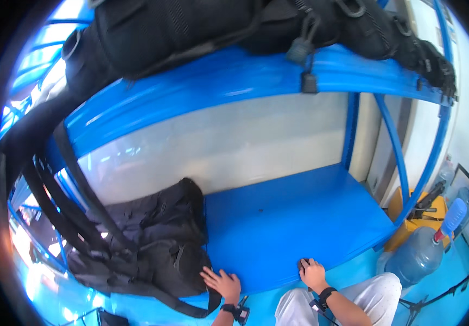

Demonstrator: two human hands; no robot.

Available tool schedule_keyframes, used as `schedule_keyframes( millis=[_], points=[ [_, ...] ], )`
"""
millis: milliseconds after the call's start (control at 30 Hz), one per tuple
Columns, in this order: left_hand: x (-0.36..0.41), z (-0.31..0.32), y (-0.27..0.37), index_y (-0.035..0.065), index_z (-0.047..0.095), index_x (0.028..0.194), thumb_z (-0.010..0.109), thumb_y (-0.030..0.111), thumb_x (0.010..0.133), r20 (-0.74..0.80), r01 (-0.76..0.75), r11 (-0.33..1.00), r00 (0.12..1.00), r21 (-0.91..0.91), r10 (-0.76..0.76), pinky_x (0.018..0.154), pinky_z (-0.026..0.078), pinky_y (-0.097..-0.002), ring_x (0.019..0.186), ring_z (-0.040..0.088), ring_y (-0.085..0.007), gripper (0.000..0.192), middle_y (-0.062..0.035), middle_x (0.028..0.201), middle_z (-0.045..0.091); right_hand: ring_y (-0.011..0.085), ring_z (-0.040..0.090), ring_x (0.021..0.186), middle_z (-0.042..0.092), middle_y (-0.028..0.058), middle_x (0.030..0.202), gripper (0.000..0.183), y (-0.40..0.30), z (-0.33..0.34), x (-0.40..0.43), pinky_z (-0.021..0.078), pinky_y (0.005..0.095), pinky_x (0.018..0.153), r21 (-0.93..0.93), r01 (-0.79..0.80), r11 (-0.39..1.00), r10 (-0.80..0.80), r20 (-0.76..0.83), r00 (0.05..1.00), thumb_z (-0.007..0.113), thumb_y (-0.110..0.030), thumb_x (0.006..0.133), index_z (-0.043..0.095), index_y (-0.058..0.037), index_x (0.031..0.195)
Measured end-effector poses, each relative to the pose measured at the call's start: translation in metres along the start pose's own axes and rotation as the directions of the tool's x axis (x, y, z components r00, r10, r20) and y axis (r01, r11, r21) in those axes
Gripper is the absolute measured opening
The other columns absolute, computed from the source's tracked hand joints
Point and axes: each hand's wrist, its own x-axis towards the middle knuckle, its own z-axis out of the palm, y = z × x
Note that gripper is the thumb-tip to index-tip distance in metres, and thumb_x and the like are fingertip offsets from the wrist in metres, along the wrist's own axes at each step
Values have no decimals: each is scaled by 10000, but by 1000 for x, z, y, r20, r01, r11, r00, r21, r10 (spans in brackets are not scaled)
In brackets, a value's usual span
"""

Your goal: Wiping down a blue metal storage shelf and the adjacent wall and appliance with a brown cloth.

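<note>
On the blue lower shelf panel (283, 220), a soft black bag (157, 244) with zips and straps lies at the left. My left hand (223, 283) is at the bag's right front corner, fingers spread, with the fingertips against the black fabric. A loop of black strap (214, 302) hangs just below that hand. My right hand (313, 274) is at the shelf's front edge, its fingers curled over a small dark object (302, 265). Most of that object is hidden, so its kind cannot be told. Both wrists wear black bands with small devices.
Overhead, black bags (177, 28) with padlocks (301, 49) rest along the upper blue beam (218, 77); their straps hang at the left. Right of the rack stand a large water bottle (415, 256) with a pump, a yellow case (399, 234) and a black tripod (415, 305).
</note>
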Motion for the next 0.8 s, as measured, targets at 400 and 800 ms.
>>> schedule_keyframes(
  millis=[400, 800],
  points=[
    [0, -2, 7, -42, 571, 939, 563, 158, 726, -40, -1, 999, 999, -36, -1, 1047, 139, -601, 1329, 68, -517, 292, -293, 1448, 149, 277, 474, 1004, 533, 112, 1048, 376, -82, 24, 25, 393, 401, 825, 129, 310, 942, -312, -2, 950, 554, -208, 803, 580, -68, 1151],
    [0, -2, 7, 6, 609, 839, 530, 171, 777, -95, 50, 994, 994, -95, -59, 1046, 152, -579, 1331, 137, -466, 193, -231, 1450, 229, 278, 376, 1271, 443, 174, 1323, 479, -117, 34, 32, 258, 407, 1072, 233, 563, 793, -596, 106, 796, 499, -193, 840, 452, 2, 1275]
  ],
)
